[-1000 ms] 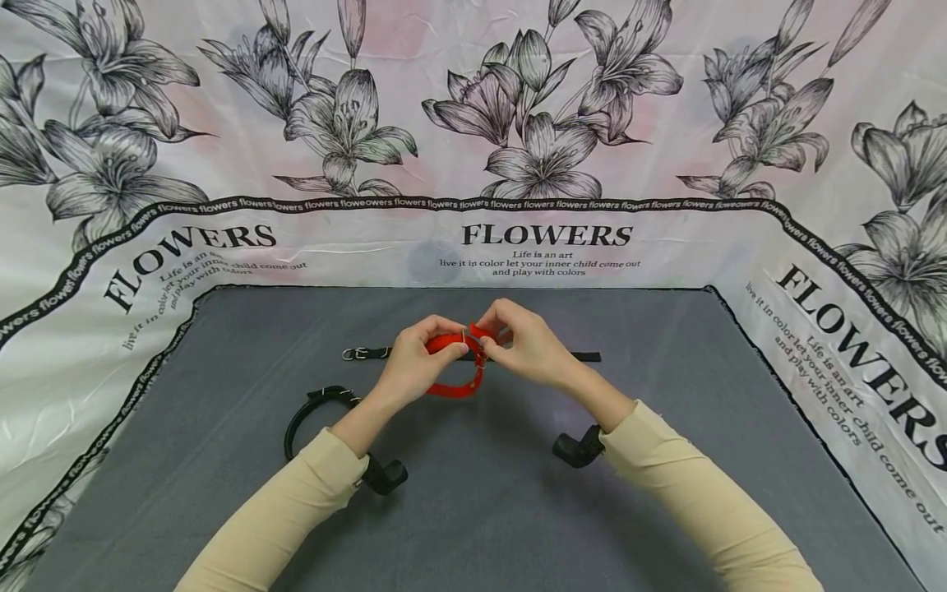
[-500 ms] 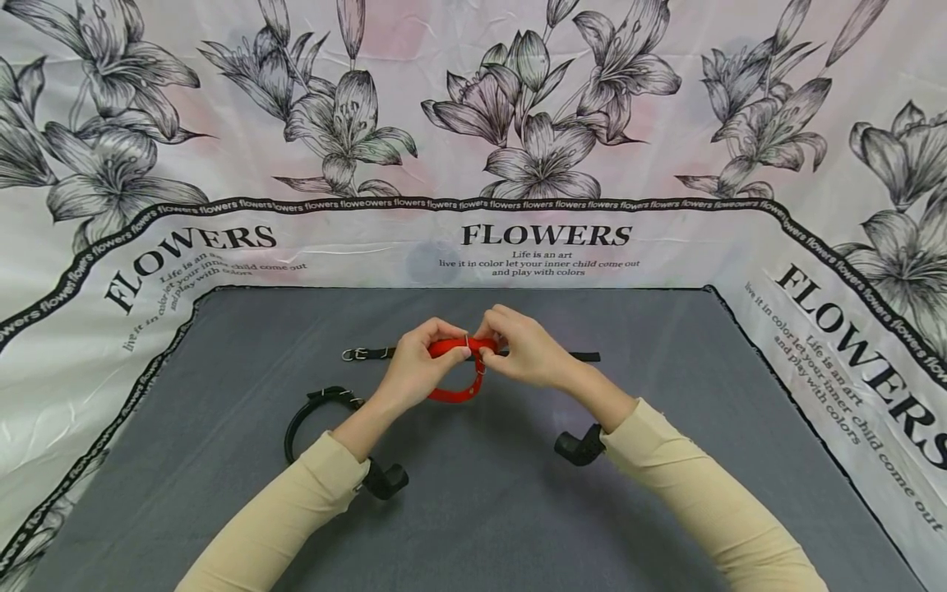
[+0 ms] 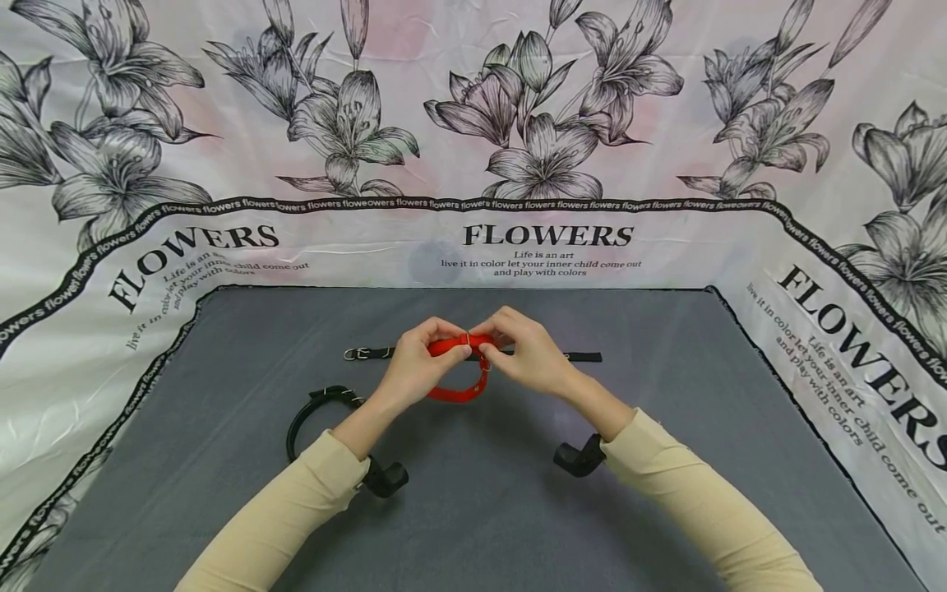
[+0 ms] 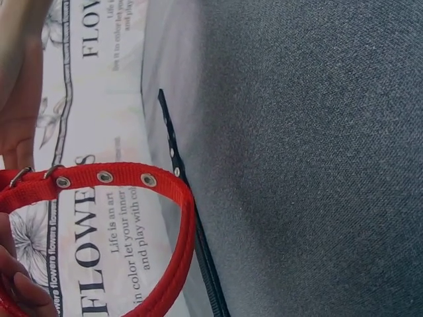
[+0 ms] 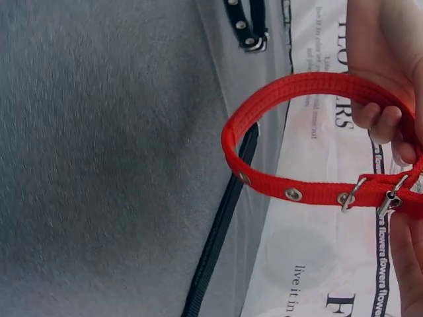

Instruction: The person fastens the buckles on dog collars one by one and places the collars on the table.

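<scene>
Both hands meet over the middle of the counter (image 3: 518,526), holding a red collar (image 3: 460,393) up in the air. The left hand (image 3: 418,370) pinches the strap beside the buckle (image 5: 390,196), steadying it; the right hand (image 3: 528,355) pinches the other side, fingertips at the buckle, seemingly working the fastening. Just beyond lies a flat black strap (image 3: 584,357); near left, a looped black collar (image 3: 311,411).

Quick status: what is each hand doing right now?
Left hand: closed, pinching the red collar beside its buckle.
Right hand: closed, pinching the same red collar at the buckle.
</scene>
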Motion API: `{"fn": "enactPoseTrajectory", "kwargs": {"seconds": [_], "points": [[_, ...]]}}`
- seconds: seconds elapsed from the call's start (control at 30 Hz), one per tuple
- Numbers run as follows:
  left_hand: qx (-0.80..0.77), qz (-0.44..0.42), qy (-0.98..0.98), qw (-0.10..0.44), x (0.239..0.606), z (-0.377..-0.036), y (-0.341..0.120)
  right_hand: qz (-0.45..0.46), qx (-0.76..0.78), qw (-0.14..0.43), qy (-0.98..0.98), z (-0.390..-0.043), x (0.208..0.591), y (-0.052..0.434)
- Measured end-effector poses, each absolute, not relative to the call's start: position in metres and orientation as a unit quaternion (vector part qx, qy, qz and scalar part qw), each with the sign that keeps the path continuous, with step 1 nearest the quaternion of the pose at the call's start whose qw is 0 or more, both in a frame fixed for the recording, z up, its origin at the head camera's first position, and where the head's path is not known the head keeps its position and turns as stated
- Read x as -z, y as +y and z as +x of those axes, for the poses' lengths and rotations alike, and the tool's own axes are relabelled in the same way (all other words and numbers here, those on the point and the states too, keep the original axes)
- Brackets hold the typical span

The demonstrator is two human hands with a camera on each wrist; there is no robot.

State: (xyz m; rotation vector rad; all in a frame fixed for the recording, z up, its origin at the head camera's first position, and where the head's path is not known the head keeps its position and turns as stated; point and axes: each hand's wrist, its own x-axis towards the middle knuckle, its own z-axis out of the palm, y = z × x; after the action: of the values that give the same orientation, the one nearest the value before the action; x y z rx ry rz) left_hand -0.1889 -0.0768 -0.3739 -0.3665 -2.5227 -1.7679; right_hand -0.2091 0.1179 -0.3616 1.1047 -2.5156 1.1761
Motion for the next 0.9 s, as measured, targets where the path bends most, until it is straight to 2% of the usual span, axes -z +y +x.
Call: {"fn": "enactPoseTrajectory", "kwargs": {"seconds": [0.17,0.27,0.43,0.7,0.9], "points": [[0.576,-0.12,-0.808,0.022,0.372,-0.19,-0.077,0.32,-0.447,0.025,-0.835,-0.209,0.363,0.122],[0.582,-0.119,-0.804,0.024,0.373,-0.191,-0.076,0.299,-0.458,0.027,-0.837,-0.208,0.364,0.123],[0.599,-0.114,-0.792,0.028,0.374,-0.191,-0.074,0.314,-0.457,0.077,-0.829,-0.208,0.367,0.121],[0.612,-0.114,-0.782,0.03,0.373,-0.19,-0.071,0.39,-0.396,0.201,-0.807,-0.209,0.375,0.116],[0.618,-0.108,-0.778,0.026,0.372,-0.189,-0.071,0.416,-0.37,0.241,-0.795,-0.207,0.38,0.115]]}}
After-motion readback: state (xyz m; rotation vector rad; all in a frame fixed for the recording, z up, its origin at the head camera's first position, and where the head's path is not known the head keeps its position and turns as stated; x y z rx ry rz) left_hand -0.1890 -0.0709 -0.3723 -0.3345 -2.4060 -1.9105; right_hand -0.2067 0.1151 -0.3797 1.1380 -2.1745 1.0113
